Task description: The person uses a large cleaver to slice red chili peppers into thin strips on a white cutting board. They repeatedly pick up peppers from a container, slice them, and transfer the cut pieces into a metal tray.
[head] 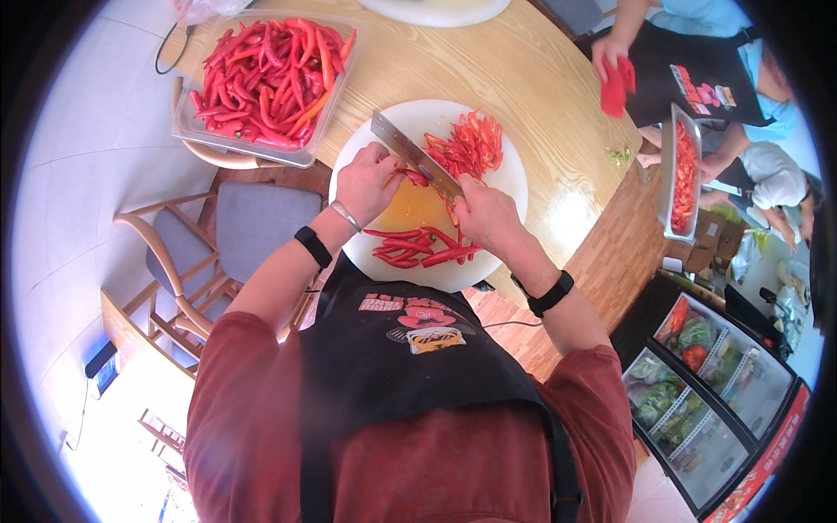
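My right hand (pixel 487 212) grips a cleaver (pixel 413 151), its blade slanting up to the left across a round white cutting board (pixel 503 196). On the board's left side, my left hand (pixel 369 180) pinches a red chili pepper (pixel 413 176) close against the blade. Beyond the blade lies a heap of sliced red chili (pixel 467 144). Several whole red chilies (pixel 405 248) rest on the near part of the board. Orange-yellow staining shows across the board's middle.
A clear plastic tub (pixel 304 157) heaped with whole red chilies stands at the table's (pixel 549 85) far left. At right, a co-worker holds a red cloth (pixel 616 88) and a metal tray (pixel 668 196) of cut chili. Chairs (pixel 268 209) stand left; a glass-topped refrigerator (pixel 700 392) stands right.
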A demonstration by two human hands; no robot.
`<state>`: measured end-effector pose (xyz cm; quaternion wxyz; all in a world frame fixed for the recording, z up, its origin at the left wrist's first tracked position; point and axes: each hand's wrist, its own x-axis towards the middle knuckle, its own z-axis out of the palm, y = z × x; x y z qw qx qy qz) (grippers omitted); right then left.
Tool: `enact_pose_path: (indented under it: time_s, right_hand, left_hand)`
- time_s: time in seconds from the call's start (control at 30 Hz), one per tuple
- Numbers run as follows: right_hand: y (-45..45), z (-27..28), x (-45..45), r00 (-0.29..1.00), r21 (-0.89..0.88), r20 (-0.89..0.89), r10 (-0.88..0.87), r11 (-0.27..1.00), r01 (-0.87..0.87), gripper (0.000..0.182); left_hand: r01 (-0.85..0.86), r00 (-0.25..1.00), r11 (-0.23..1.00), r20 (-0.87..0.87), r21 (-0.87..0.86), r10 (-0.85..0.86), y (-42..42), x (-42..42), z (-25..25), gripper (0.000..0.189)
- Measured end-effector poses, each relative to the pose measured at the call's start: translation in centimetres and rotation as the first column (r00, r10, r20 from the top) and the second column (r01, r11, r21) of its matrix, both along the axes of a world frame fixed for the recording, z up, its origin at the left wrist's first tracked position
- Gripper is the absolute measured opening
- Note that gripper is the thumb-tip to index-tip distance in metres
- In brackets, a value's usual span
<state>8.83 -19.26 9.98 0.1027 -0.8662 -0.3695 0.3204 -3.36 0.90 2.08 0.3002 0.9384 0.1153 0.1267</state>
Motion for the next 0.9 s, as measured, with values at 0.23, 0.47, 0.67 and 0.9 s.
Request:
enact_pose_path:
  time_s: [0.23, 0.47, 0.67, 0.9]
  right_hand:
    - [0.6, 1.7, 0.6, 0.996, -0.07, -0.003, 0.084, 0.994, -0.084, 0.022]
    - [0.6, -1.3, -0.3, 0.999, -0.083, -0.037, -0.017, 0.996, 0.014, 0.023]
    - [0.4, -2.8, -0.4, 1.0, 0.07, 0.003, -0.002, 0.998, 0.002, 0.024]
    - [0.3, -1.7, -0.4, 0.999, -0.021, -0.047, 0.003, 1.0, -0.004, 0.023]
  left_hand:
    - [0.029, 1.0, 0.998, 0.011, 0.058, -0.029, -0.3, 0.5, -0.5, 0.013]
    - [0.07, 0.997, 0.997, 0.036, 0.034, -0.071, -0.2, 0.7, -0.4, 0.012]
    - [0.089, 0.995, 0.994, 0.036, 0.055, -0.091, 0.1, 0.7, -0.8, 0.013]
    - [0.065, 0.997, 0.997, 0.043, 0.043, -0.066, -0.3, 0.6, -0.7, 0.013]
